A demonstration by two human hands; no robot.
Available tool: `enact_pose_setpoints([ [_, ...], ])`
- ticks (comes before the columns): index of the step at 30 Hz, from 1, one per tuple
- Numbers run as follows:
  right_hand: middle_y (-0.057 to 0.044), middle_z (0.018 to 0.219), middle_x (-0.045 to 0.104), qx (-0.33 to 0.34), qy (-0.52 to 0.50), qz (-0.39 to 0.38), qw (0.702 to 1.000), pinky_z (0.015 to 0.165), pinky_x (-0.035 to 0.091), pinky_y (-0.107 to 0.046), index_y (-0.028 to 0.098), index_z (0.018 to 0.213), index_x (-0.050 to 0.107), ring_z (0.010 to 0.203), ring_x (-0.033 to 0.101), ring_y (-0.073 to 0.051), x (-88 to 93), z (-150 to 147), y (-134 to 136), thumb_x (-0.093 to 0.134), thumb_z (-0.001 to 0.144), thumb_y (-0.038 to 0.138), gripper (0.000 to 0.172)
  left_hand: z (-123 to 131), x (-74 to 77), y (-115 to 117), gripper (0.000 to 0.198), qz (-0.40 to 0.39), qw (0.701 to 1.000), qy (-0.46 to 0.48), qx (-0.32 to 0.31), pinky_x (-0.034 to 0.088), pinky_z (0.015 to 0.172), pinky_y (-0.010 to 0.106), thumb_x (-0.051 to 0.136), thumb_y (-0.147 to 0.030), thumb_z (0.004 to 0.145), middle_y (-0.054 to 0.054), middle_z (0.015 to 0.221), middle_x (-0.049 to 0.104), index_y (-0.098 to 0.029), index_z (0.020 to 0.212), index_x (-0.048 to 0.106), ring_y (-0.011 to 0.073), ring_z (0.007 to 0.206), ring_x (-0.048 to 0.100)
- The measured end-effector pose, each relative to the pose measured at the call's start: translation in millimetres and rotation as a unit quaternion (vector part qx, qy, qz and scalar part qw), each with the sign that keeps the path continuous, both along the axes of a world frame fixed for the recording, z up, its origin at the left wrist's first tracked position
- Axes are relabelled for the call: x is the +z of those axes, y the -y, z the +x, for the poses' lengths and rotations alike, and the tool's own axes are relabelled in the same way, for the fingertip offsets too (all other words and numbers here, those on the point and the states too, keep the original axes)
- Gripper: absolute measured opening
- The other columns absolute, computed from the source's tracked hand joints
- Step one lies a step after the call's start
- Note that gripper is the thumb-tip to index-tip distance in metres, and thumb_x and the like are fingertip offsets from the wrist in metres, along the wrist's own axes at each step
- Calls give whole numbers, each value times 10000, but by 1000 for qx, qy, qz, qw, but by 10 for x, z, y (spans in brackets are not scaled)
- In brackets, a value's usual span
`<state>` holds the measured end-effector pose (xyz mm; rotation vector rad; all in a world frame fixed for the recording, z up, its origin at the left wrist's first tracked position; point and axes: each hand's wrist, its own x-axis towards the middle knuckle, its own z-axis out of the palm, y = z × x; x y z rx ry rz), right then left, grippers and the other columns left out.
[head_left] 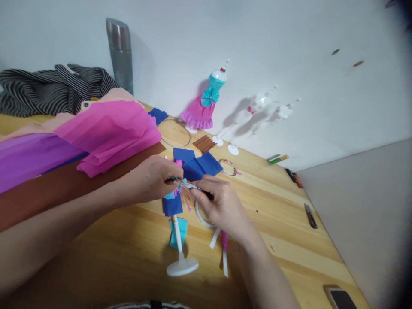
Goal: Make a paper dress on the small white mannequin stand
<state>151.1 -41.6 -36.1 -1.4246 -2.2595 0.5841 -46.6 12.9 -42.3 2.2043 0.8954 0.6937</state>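
Observation:
My left hand (153,177) is closed in a pinch on thin strips at the top of a small mannequin (175,223) wrapped in blue paper, which lies tilted on the wooden table (289,231) on its white round base. My right hand (222,206) is closed on the handles of small scissors (189,186), whose blades point at the strips between the two hands. A white tape ring (201,216) lies under my right hand. White and pink paper strips (224,251) rest below it.
Pink, purple and brown crepe paper sheets (106,133) cover the left. Blue paper pieces (196,165), a wire ring (175,132), a dressed mannequin (206,103), two bare white mannequins (257,107), a flask (120,53), a striped cloth (48,88), a cutter (310,215) and a phone (341,297) lie around.

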Motion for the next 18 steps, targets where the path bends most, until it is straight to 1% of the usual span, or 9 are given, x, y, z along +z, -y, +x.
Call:
enact_pose_setpoints([
  [2, -15, 680, 550, -7, -3, -8, 1000, 577, 358, -268, 164, 820, 690, 597, 512, -133, 9, 3, -3, 522, 903, 237, 201, 5, -59, -29, 195, -56, 998, 17, -6, 249, 434, 186, 520, -134, 724, -59, 421, 439, -142, 536, 573, 54, 431, 380],
  [3, -17, 680, 553, -11, -8, -9, 1000, 574, 357, -268, 163, 826, 693, 593, 512, -133, 15, 9, -4, 526, 899, 243, 199, 13, -95, -43, 191, -94, 995, 38, -3, 239, 416, 183, 534, -160, 730, -69, 399, 421, -143, 545, 578, 49, 405, 364],
  [6, -20, 656, 546, -21, -20, 1, 1000, 561, 348, -272, 152, 764, 678, 576, 495, -133, 44, 40, -5, 520, 897, 258, 232, 45, -194, -69, 147, -196, 974, 113, 8, 248, 388, 173, 588, -217, 707, -79, 387, 448, -140, 584, 611, 39, 363, 355],
  [9, -11, 622, 518, -20, -15, 6, 1000, 557, 336, -275, 153, 678, 633, 562, 472, -129, 77, 68, 0, 512, 897, 254, 270, 66, -228, -70, 129, -268, 951, 155, -8, 255, 366, 168, 594, -230, 697, -74, 388, 488, -133, 634, 652, 36, 336, 359],
  [12, -16, 614, 534, -9, -20, -15, 1000, 562, 338, -273, 161, 621, 598, 568, 479, -128, 102, 69, 4, 474, 920, 255, 338, 68, -215, -67, 141, -293, 942, 165, -17, 239, 344, 164, 612, -241, 690, -70, 386, 501, -125, 616, 642, 26, 311, 347],
  [15, -30, 628, 567, 1, -31, -33, 999, 573, 348, -271, 163, 604, 591, 587, 498, -131, 109, 54, 6, 456, 928, 246, 360, 66, -206, -73, 153, -277, 948, 156, -5, 229, 336, 163, 632, -253, 676, -71, 390, 512, -124, 592, 631, 18, 305, 345],
  [18, -27, 627, 562, 1, -35, -33, 999, 572, 351, -267, 160, 634, 614, 584, 503, -130, 97, 45, 7, 468, 922, 242, 333, 65, -194, -70, 136, -257, 955, 149, -3, 250, 350, 164, 620, -236, 685, -87, 367, 482, -135, 595, 636, 17, 305, 329],
])
